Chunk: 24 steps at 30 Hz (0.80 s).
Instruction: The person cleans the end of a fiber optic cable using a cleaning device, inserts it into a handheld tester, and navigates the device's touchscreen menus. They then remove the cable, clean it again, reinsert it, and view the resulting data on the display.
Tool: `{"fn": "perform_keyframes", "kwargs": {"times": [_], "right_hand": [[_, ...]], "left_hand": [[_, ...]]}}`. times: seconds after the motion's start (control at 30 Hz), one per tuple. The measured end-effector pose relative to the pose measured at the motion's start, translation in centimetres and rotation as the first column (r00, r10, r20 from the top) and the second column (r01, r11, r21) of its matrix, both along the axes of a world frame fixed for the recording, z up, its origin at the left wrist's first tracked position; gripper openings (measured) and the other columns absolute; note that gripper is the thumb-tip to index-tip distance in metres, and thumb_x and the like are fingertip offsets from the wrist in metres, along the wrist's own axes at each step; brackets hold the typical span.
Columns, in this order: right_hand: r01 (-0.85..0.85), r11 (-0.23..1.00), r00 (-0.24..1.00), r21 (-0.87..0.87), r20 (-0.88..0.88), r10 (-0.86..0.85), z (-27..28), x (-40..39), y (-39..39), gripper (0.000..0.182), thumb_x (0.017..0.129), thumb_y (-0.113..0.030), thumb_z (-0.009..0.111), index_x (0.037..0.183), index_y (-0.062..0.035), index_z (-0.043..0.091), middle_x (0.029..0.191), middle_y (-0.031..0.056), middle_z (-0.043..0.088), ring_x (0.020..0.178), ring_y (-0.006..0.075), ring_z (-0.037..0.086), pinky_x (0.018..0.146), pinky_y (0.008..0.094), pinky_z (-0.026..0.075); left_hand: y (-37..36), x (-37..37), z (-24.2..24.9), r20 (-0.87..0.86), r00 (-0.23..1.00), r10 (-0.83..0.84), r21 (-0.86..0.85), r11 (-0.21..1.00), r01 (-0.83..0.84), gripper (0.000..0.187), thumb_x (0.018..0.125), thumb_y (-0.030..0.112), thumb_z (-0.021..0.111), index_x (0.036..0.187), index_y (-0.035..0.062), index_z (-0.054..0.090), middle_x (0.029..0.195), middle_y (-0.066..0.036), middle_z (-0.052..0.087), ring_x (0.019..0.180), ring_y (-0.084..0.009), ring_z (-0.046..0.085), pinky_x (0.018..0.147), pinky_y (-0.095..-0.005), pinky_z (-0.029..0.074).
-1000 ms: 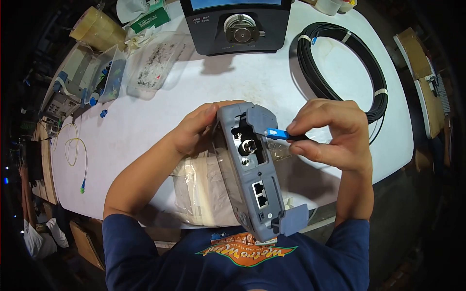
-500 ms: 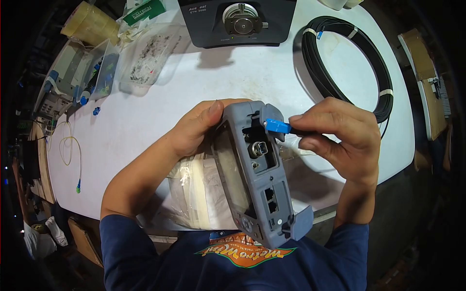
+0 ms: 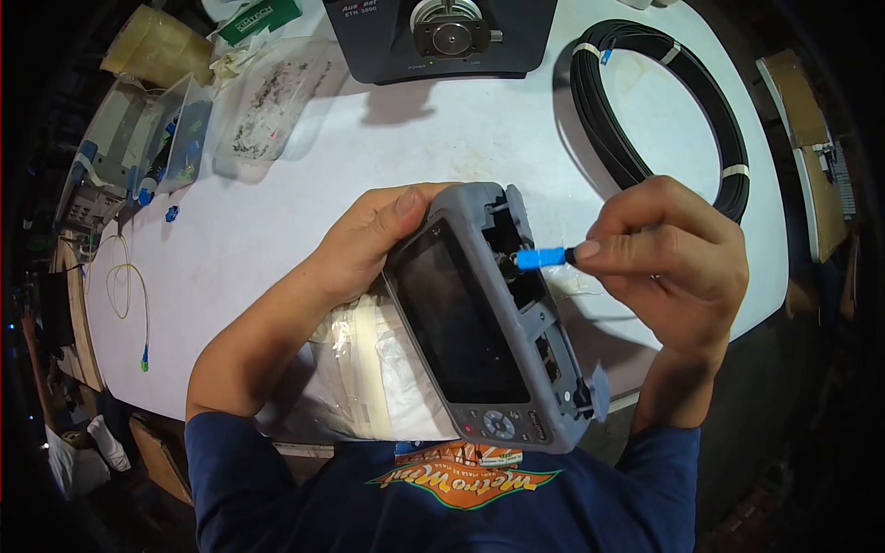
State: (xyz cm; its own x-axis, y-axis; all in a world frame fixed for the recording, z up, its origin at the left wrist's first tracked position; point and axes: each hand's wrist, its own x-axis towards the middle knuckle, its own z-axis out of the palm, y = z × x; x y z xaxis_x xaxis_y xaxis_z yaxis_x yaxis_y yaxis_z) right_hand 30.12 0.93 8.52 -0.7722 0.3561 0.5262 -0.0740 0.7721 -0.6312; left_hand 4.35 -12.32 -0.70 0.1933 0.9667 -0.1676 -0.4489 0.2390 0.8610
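Observation:
My left hand (image 3: 392, 226) grips the upper end of a grey handheld fibre tester (image 3: 544, 442), thumb over its edge. The tester's dark screen (image 3: 452, 313) faces up and to the left, with a round keypad (image 3: 499, 424) below it. Along the right side its port covers hang open. Between thumb and fingers, my right hand (image 3: 673, 253) pinches a blue fibre-optic connector (image 3: 542, 258) by its black boot. The connector's tip points left, in front of the upper port recess; whether it touches the port cannot be made out.
A padded plastic-wrapped bundle (image 3: 369, 369) lies under the tester. At the back stands a black machine (image 3: 442, 64); a coil of black cable (image 3: 608, 120) lies right. Clear tubs (image 3: 277, 111), a small blue connector (image 3: 171, 214) and a thin yellow cable (image 3: 146, 313) are left.
The tester has turned so its screen shows more and its side ports less. My right hand has shifted slightly right and down with the connector, still pinched.

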Motion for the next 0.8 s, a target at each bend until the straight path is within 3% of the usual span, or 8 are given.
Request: {"fn": "perform_keyframes", "kwargs": {"times": [0.07, 0.17, 0.8], "right_hand": [[0.04, 0.989, 0.999, 0.145, -0.006, -0.04, 0.1, 0.0, 0.0, 0.026, 0.063, 0.006, 0.086, 0.085, -0.0017, 0.074, 0.08, 0.0096, 0.068, 0.069, 0.0166, 0.065, 0.056, 0.0258, 0.047], [-0.005, 0.974, 0.998, 0.225, -0.054, 0.017, -0.1, -0.2, 0.6, 0.025, 0.06, 0.003, 0.086, 0.082, -0.0024, 0.073, 0.079, 0.0096, 0.067, 0.066, 0.0173, 0.063, 0.053, 0.0263, 0.044], [-0.026, 0.971, 0.996, 0.236, -0.076, 0.045, -0.4, 0.1, 0.7, 0.018, 0.061, -0.007, 0.085, 0.074, -0.0043, 0.073, 0.074, 0.0072, 0.068, 0.063, 0.0177, 0.063, 0.053, 0.0264, 0.045]], "left_hand": [[0.0, -0.1, 0.2, -0.017, 1.0, -0.003, -0.019, 1.0, 0.002, 0.073, 0.102, 0.056, 0.056, 0.142, -0.005, 0.056, 0.13, -0.014, 0.066, 0.118, -0.0205, 0.064, 0.104, -0.0336, 0.05], [-0.1, 0.1, 0.3, -0.025, 1.0, 0.018, -0.054, 0.998, -0.019, 0.074, 0.102, 0.057, 0.056, 0.142, -0.0051, 0.056, 0.13, -0.015, 0.066, 0.118, -0.0211, 0.064, 0.103, -0.0338, 0.051], [0.9, 0.2, 1.4, -0.116, 0.993, -0.018, -0.076, 0.997, 0.009, 0.071, 0.103, 0.055, 0.056, 0.136, -0.0073, 0.061, 0.12, -0.013, 0.072, 0.107, -0.0182, 0.068, 0.096, -0.0309, 0.054]]}}
